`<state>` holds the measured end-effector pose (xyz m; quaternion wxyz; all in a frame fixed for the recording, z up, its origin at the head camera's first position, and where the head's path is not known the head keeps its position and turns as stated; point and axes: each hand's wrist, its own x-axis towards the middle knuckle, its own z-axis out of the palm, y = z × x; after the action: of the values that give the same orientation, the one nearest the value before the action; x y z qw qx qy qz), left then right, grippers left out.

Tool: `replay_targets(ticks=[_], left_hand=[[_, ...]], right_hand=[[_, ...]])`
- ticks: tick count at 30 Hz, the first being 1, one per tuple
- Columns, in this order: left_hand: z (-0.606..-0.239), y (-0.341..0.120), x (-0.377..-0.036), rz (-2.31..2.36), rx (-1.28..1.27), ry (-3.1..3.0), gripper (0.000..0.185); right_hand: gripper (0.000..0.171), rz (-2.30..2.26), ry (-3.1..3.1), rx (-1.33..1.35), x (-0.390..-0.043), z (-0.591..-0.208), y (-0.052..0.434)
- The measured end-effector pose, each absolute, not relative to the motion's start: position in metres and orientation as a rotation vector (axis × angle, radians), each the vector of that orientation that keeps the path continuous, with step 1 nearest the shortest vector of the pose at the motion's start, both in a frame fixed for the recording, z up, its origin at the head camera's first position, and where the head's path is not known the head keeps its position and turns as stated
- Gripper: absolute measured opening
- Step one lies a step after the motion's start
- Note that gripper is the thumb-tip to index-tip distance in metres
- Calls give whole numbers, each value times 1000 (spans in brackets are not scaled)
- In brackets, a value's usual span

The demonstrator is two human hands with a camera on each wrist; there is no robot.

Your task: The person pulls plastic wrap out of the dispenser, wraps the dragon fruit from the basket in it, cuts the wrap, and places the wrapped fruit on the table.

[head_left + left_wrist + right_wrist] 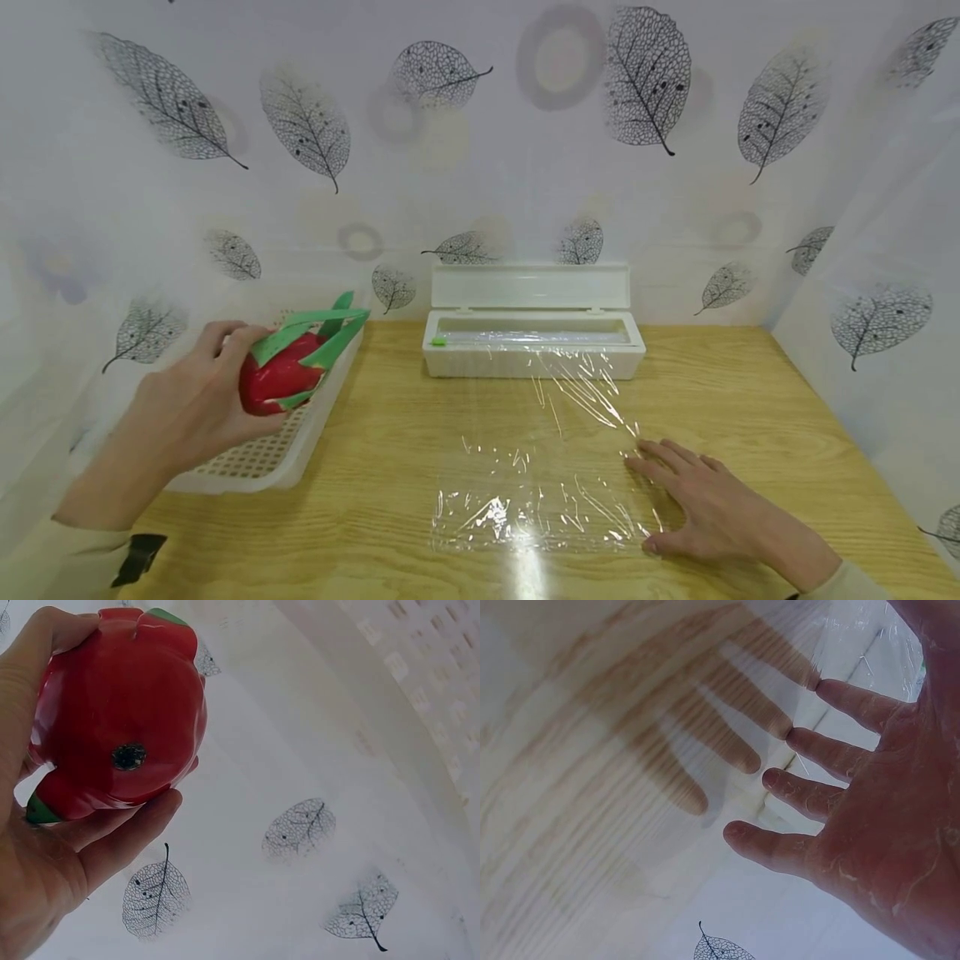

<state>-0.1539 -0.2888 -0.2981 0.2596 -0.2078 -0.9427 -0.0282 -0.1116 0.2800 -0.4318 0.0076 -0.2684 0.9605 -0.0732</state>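
Observation:
My left hand (202, 392) grips a red dragon fruit (281, 375) with green leaf tips, held over the white basket at the left. In the left wrist view thumb and fingers wrap the dragon fruit (124, 705), its dark end spot facing the camera. A sheet of clear plastic wrap (525, 467) lies pulled out toward me across the table. My right hand (705, 500) is at the wrap's right edge, fingers spread. In the right wrist view, the fingertips of the right hand (840, 772) meet their reflection in the glossy tabletop.
A white wrap dispenser box (532, 362) stands at the back middle, lid (528, 287) raised, a green slider (438, 341) on its front edge. The perforated white basket (300, 467) occupies the table's left side. A leaf-patterned sheet (480, 167) hangs behind the wood-grain table (375, 542).

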Motion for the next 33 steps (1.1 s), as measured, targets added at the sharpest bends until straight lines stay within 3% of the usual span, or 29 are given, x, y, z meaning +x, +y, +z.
replay_targets(ticks=[33], left_hand=[[-302, -259, -153, -68, -706, -2502, 97]], right_hand=[[99, -235, 2998, -821, -112, -434, 279]])
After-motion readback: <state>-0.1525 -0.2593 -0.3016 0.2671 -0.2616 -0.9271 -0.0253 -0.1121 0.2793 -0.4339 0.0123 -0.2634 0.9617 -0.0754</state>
